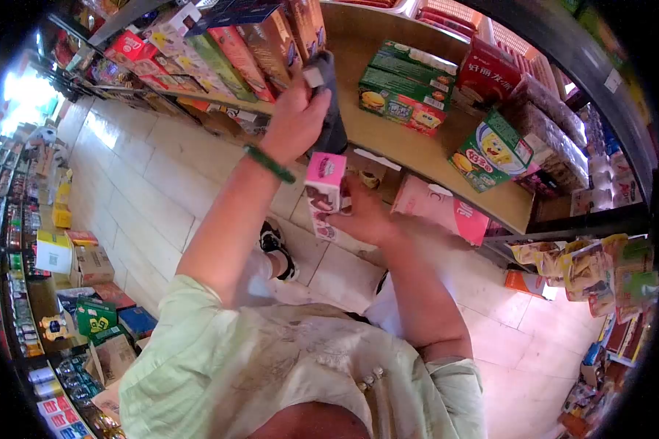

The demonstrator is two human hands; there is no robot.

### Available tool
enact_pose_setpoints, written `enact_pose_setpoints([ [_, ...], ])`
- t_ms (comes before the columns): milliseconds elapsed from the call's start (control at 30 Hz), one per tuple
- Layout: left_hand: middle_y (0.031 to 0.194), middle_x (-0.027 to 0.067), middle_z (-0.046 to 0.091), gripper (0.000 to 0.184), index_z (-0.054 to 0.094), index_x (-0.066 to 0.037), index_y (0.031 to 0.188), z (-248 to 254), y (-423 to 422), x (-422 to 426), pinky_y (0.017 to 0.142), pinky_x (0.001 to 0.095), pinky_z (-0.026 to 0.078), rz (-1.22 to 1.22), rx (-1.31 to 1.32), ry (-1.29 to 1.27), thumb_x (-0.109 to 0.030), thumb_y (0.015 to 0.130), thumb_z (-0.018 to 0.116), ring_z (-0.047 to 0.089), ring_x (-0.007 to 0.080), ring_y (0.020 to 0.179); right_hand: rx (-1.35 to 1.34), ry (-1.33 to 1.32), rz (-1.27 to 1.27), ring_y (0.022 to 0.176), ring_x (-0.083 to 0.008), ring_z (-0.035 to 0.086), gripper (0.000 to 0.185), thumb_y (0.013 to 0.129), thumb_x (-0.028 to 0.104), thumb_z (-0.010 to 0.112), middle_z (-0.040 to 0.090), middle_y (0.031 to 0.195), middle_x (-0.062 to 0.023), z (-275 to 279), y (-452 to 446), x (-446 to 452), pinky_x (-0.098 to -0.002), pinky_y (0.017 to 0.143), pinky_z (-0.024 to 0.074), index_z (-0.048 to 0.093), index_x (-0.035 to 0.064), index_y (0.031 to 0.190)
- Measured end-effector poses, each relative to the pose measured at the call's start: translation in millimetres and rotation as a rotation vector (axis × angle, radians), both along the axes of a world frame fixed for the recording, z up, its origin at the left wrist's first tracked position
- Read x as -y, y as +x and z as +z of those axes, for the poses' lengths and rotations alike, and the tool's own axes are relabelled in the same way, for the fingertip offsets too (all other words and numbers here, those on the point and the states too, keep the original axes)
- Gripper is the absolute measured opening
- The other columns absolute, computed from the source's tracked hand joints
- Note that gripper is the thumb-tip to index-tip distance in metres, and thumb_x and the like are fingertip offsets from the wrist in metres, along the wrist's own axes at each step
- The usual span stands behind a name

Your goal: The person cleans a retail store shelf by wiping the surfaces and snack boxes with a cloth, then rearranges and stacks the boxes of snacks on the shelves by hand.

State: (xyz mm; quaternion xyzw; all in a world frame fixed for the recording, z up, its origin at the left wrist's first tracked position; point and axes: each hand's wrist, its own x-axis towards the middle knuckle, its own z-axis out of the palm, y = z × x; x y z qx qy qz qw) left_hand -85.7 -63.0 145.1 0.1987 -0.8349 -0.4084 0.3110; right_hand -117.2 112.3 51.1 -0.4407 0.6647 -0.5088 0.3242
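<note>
My left hand (296, 117), with a green bangle on its wrist, is closed on a dark grey cloth (334, 121) that hangs over the shelf's front edge. A small white patch shows beside my fingers. Right next to that hand stand tall brown boxes (271, 47) on the shelf. Below the shelf edge, my right hand (366, 212) grips a pink and white box (326, 194) from its side. The box is upright, its pink top facing me, just under the lower end of the cloth.
Green snack boxes (406, 84), a SpongeBob box (490, 150) and a red box (487, 73) stand on the wooden shelf (373, 135). A pink carton (443, 208) sits below. Bagged snacks (593, 271) hang at right. Cartons (91, 263) and another stocked shelf line the left.
</note>
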Motion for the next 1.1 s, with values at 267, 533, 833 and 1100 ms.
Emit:
enact_pose_setpoints([
  [267, 0.119, 0.0262, 0.054, 0.046, 0.043, 0.005, 0.127, -71.4, -69.6, 43.4, 0.096, 0.038, 0.04, 0.007, 0.211, -0.027, -0.004, 0.081, 0.045, 0.051, 0.0369, 0.114, -0.195, 0.165, 0.097, 0.101, -0.0356, 0.055, 0.069, 0.069, 0.015, 0.071, 0.054, 0.109, -0.0224, 17.4, -9.9, -26.3, -0.0403, 0.088, 0.0438, 0.035, -0.0004, 0.125],
  [533, 0.112, 0.0263, 0.058, 0.045, 0.049, 0.004, 0.121, -80.3, -147.3, 91.9, 0.093, 0.0404, 0.041, -0.037, 0.226, -0.133, -0.008, 0.078, 0.049, 0.052, 0.0384, 0.11, -0.3, 0.076, 0.12, 0.095, -0.0399, 0.051, 0.052, 0.064, 0.007, 0.067, 0.052, 0.099, -0.0206, 14.4, -15.2, -38.7, -0.0458, 0.08, 0.0436, 0.041, 0.0009, 0.109],
  [833, 0.112, 0.0249, 0.059, 0.044, 0.055, 0.002, 0.114, -74.6, -209.8, 143.0, 0.093, 0.0393, 0.041, -0.025, 0.364, 0.076, -0.012, 0.073, 0.051, 0.053, 0.0389, 0.109, -0.339, 0.103, 0.104, 0.096, -0.0399, 0.052, 0.059, 0.062, 0.006, 0.068, 0.053, 0.099, -0.0204, 17.7, -20.4, -37.2, -0.0454, 0.083, 0.045, 0.041, 0.0001, 0.115],
  [1100, 0.108, 0.023, 0.062, 0.035, 0.059, 0.002, 0.107, -62.0, -178.9, 120.9, 0.089, 0.0382, 0.043, -0.144, 0.345, -0.063, -0.005, 0.073, 0.052, 0.056, 0.0356, 0.105, -0.219, 0.063, -0.171, 0.107, -0.0374, 0.053, 0.066, 0.068, 0.014, 0.072, 0.054, 0.113, -0.0214, 27.6, -31.6, -36.4, -0.0424, 0.09, 0.0442, 0.039, 0.0005, 0.123],
])
